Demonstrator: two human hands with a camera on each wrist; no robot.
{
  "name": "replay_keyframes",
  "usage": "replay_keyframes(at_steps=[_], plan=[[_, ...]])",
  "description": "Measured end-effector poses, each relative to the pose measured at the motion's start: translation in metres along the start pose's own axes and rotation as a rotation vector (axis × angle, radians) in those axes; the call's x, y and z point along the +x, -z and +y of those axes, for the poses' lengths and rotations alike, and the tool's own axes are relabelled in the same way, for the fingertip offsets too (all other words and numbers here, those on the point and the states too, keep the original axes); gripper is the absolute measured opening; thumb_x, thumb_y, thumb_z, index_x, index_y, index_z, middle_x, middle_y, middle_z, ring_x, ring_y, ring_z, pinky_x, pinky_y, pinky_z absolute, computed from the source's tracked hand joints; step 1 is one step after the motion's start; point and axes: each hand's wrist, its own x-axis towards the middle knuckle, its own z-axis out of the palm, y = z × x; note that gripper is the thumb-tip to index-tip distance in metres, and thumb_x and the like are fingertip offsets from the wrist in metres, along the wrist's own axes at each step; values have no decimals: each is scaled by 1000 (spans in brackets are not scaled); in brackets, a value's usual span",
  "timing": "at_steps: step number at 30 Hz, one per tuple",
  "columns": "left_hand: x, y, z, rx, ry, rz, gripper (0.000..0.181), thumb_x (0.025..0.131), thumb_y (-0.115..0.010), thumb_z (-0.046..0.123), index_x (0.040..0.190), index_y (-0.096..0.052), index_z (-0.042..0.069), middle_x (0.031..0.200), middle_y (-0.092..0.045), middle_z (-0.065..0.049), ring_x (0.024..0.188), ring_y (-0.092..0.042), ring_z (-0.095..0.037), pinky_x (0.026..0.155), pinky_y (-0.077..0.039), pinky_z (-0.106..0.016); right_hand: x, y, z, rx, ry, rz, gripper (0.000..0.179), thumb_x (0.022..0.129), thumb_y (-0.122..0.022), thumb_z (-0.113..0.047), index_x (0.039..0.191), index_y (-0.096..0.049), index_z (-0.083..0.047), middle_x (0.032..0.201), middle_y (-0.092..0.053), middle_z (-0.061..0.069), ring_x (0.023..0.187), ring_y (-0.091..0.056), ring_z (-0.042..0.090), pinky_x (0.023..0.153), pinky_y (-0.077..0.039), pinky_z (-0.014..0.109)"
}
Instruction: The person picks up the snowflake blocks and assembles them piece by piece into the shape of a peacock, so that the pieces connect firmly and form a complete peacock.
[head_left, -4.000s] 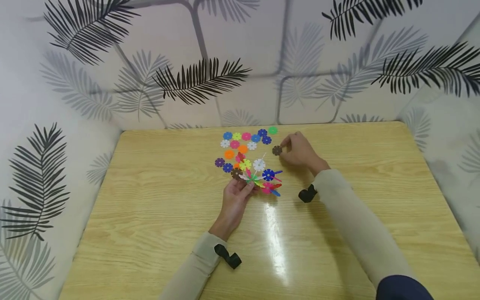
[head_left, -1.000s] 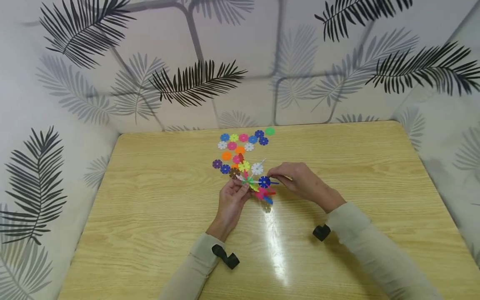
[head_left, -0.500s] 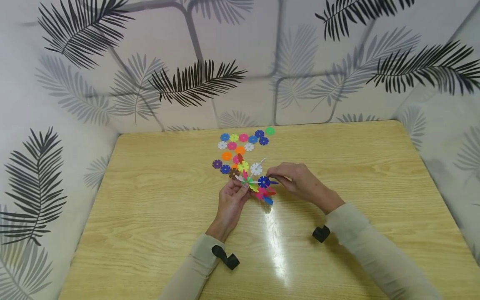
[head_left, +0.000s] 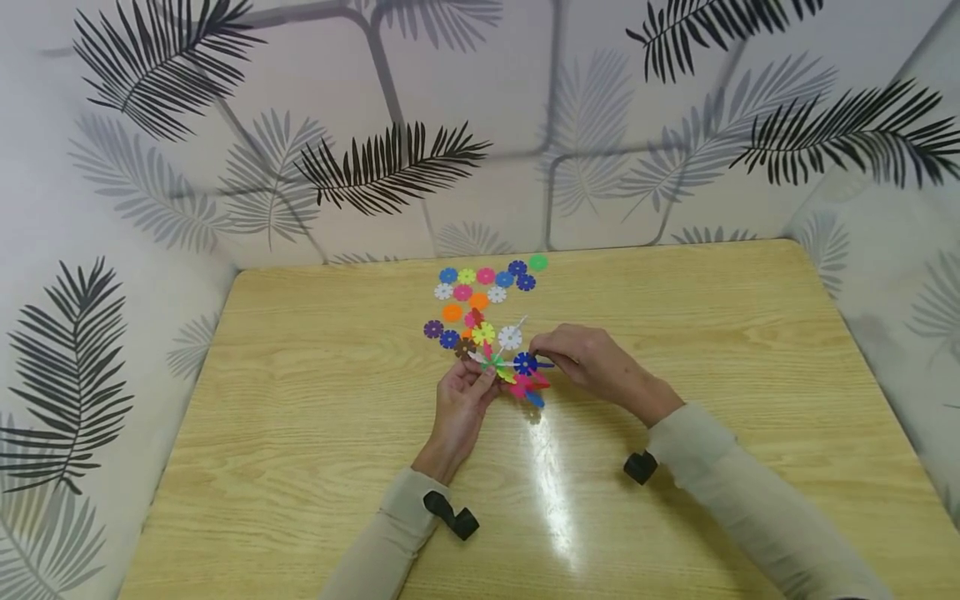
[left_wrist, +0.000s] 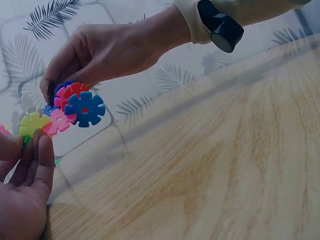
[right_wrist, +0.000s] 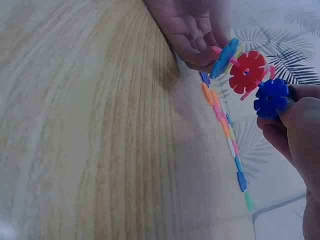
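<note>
My left hand (head_left: pixel 462 400) pinches a cluster of interlocking snowflake discs (head_left: pixel 492 364) near its green centre, raised over the table. White, yellow, pink, red and blue notched discs branch out from it. At the cluster's right side, my right hand (head_left: pixel 600 362) pinches a dark brown snowflake disc (left_wrist: pixel 50 93), mostly hidden by the fingers. It meets the dark blue disc (head_left: pixel 525 363) on that branch. In the right wrist view the thumb lies against the blue disc (right_wrist: pixel 270 98), with a red disc (right_wrist: pixel 246 72) just beyond.
Several loose discs lie flat behind the cluster, among them an orange disc (head_left: pixel 452 312), a purple disc (head_left: pixel 433 329) and a green disc (head_left: pixel 537 262). The wooden table (head_left: pixel 300 433) ends at a wall (head_left: pixel 480 192) with a leaf pattern.
Since the oldest frame, my right hand has brought the brown disc from the table's right side to the blue disc on the cluster. Over the last second both hands have barely moved.
</note>
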Motion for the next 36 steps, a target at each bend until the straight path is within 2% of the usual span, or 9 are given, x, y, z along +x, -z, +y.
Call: replay_keyframes(at_steps=[4, 11, 21, 25, 30, 36], plan=[[0, 1, 0, 0, 9, 4, 20, 110, -53, -6, 100, -58, 11, 96, -70, 2, 89, -72, -11, 89, -65, -25, -1, -1, 1, 43, -25, 17, 24, 94, -76, 13, 114, -79, -1, 105, -84, 11, 96, -83, 25, 83, -69, 36], [1, 0, 0, -31, 31, -11, 15, 110, -56, -3, 101, -59, 8, 97, -70, 1, 88, -72, -12, 88, -65, -25, 1, 3, 2, 201, -137, 29, 18, 100, -73, 8, 115, -77, -2, 108, -83, 11, 101, -83, 26, 89, -68, 37], [1, -1, 1, -39, 34, -14, 21, 110, -53, -6, 99, -59, 11, 96, -69, 0, 87, -71, -12, 87, -65, -25, 6, 6, 5, 284, -153, -6, 19, 101, -72, 7, 113, -79, -6, 107, -82, 7, 99, -81, 23, 90, -68, 36], [0, -1, 2, -37, 28, -7, 21, 110, -53, -6, 98, -60, 11, 96, -69, 1, 87, -71, -12, 87, -65, -25, 8, 11, 4, 292, -136, -27, 21, 98, -75, 7, 112, -82, -7, 106, -84, 7, 96, -82, 23, 86, -68, 35], [0, 0, 3, -27, 26, 4, 20, 110, -54, -6, 99, -59, 10, 96, -69, 0, 87, -71, -12, 87, -65, -25, 10, 11, 6, 262, -64, -35, 21, 96, -77, 8, 111, -83, -6, 105, -85, 7, 94, -83, 22, 81, -68, 33], [1, 1, 2, -13, 35, 5, 14, 111, -56, -2, 101, -59, 7, 98, -69, 0, 90, -71, -12, 89, -65, -25, 9, 10, 4, 168, -13, -33, 24, 93, -79, 11, 111, -82, -4, 106, -85, 9, 96, -83, 24, 82, -69, 36]])
